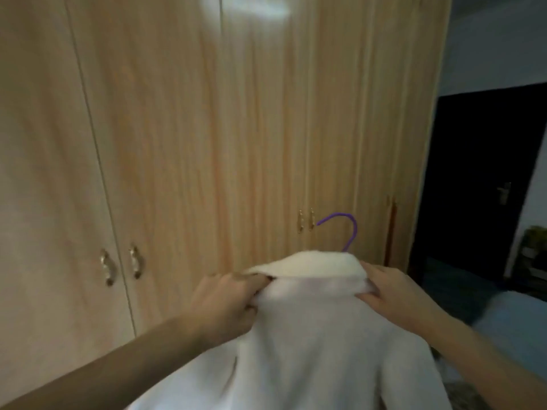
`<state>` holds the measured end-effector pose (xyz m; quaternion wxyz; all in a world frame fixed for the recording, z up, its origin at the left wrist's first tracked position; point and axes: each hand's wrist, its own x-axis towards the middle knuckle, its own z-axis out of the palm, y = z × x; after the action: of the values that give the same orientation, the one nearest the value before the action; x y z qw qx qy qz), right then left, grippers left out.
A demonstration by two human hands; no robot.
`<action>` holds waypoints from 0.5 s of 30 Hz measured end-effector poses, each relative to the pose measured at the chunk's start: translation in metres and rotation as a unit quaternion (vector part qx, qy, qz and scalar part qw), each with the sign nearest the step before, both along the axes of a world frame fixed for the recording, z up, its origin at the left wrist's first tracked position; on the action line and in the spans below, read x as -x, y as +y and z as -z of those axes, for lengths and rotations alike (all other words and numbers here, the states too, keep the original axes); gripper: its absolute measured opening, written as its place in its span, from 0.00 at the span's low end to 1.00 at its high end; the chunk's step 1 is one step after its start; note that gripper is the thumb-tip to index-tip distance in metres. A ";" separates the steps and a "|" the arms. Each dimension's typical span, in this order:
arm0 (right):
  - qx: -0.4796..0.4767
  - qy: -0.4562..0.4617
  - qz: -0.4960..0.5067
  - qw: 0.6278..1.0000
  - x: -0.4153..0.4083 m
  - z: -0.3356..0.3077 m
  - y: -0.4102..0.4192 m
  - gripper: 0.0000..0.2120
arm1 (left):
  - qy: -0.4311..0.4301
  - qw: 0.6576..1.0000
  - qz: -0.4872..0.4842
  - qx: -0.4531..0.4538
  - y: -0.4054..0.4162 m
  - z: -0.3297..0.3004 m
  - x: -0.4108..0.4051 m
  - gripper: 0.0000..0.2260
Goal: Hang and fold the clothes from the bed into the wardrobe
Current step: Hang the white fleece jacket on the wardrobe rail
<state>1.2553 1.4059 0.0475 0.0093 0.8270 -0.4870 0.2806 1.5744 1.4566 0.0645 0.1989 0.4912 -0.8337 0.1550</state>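
A white fluffy garment (313, 344) hangs in front of me on a purple hanger (347, 229); only the hook shows above the folded collar. My left hand (228, 303) grips the collar's left side with curled fingers. On the right side, my right hand (393, 291) pinches the collar between thumb and fingers. The light wooden wardrobe (207, 143) stands right ahead with all visible doors closed.
Two pairs of metal door handles (121, 266) (305, 221) sit on the wardrobe doors. A dark doorway (479, 187) opens at the right. A blue bed edge (515, 327) shows at the lower right.
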 end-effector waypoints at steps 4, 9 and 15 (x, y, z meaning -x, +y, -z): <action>0.090 0.047 -0.046 0.994 -0.070 -0.016 -0.006 0.25 | -0.148 0.974 -0.082 0.151 0.039 -0.035 -0.056 0.21; 0.140 0.054 -0.031 0.988 -0.149 -0.044 -0.001 0.22 | -0.175 0.947 -0.186 0.194 0.058 -0.058 -0.120 0.15; 0.166 0.035 -0.055 0.984 -0.213 -0.065 0.004 0.15 | -0.115 0.938 -0.294 0.140 0.081 -0.070 -0.171 0.13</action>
<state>1.4687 1.4094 0.1122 0.1480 0.8485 -0.3872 0.3289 1.7451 1.5378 0.1340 0.1139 0.6603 -0.6392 0.3774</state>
